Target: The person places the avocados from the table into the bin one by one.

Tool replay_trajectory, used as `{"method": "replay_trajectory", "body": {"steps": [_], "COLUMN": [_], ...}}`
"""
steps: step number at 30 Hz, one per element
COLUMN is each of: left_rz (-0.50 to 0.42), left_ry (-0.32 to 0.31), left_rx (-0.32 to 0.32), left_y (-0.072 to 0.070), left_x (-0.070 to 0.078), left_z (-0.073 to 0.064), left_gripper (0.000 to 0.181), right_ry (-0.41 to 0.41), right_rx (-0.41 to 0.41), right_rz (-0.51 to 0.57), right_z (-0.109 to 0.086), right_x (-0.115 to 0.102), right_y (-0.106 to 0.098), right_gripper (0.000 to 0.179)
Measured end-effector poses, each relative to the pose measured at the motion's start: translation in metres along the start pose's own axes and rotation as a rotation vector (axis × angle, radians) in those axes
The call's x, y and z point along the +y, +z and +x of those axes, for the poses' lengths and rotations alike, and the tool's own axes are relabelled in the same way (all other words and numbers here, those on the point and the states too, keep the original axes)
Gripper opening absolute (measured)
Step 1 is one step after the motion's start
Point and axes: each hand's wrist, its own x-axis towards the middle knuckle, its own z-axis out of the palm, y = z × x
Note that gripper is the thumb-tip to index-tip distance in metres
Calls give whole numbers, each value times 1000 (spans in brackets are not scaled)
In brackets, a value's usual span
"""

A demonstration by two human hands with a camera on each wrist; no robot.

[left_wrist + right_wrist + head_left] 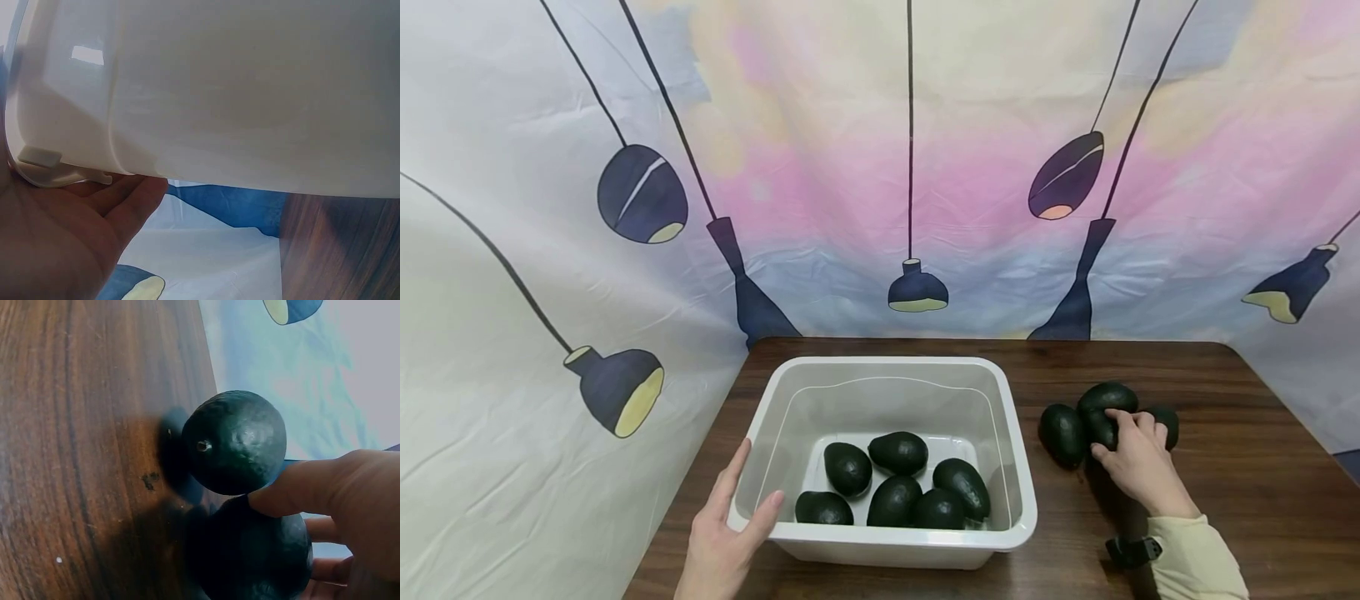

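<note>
Left hand touches tub; right hand grips avocado.

Up on the head we look forward and down from furthest back, taking in the white plastic tub, wooden table and lamp-print cloth. Now the left wrist: we're tight against the tub's outer wall, sharing tub and left hand with the head. Right wrist, sideways and close, we face two avocados, also in the head view!
</note>
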Motion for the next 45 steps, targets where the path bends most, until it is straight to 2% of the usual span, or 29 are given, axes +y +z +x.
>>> {"method": "replay_trajectory", "body": {"steps": [7,13,26,37,45], "left_rz": [8,6,9,-3,0], "left_ry": [-7,-42,-51,-43,-52], "left_rx": [3,-22,-31,-38,-38], "left_y": [0,-2,-3,-2,-3], "left_x": [1,4,4,5,4], "left_z": [-1,0,0,1,0], "left_gripper": [70,69,68,69,68], "right_ry": [-28,-51,-117,-223,-395], "right_rx": [22,62,176,274,385], "right_rz": [10,7,19,38,75], "right_z": [0,1,0,-10,-19], "right_x": [-2,-7,-37,-71,-95], "right_y": [-7,-14,-37,-65,-77], "right_gripper": [60,60,57,59,63]}}
